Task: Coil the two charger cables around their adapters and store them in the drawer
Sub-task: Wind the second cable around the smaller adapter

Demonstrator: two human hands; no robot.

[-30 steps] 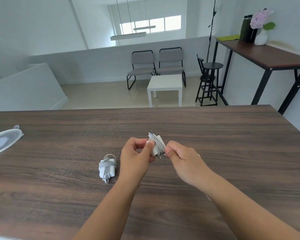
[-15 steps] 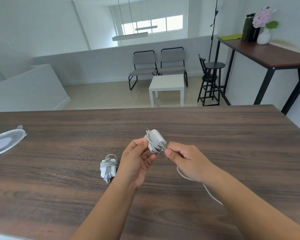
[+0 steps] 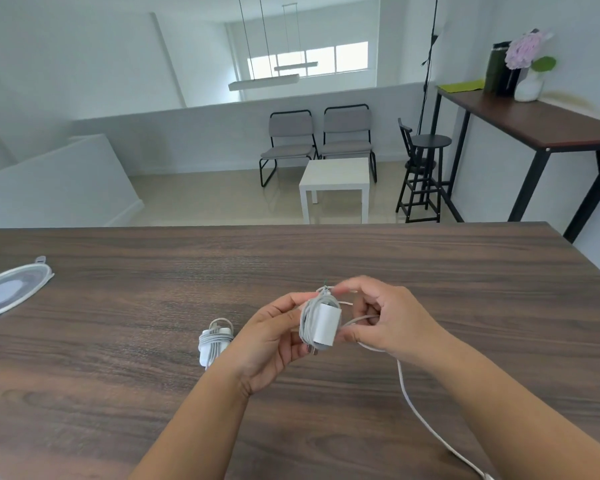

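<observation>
The left hand (image 3: 274, 336) is pinching the white square adapter (image 3: 323, 327) steady, its fingers clamped on it, while the right hand's (image 3: 392, 320) fingers are gripping the loose white cable (image 3: 416, 407) (tight, even turns would be wrapping best).

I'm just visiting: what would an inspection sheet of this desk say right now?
Surface: dark wood table.
Job's things: wound charger lying on the table; adapter held up, partly wrapped.
Clutter: clear lid at the table's left edge.
Hands: left hand grips the adapter; right hand guides the cable.
Cables: loose cable trails toward the near edge.
Surroundings: chairs, white side table, stool, tall table with flowers. No drawer seen.
</observation>
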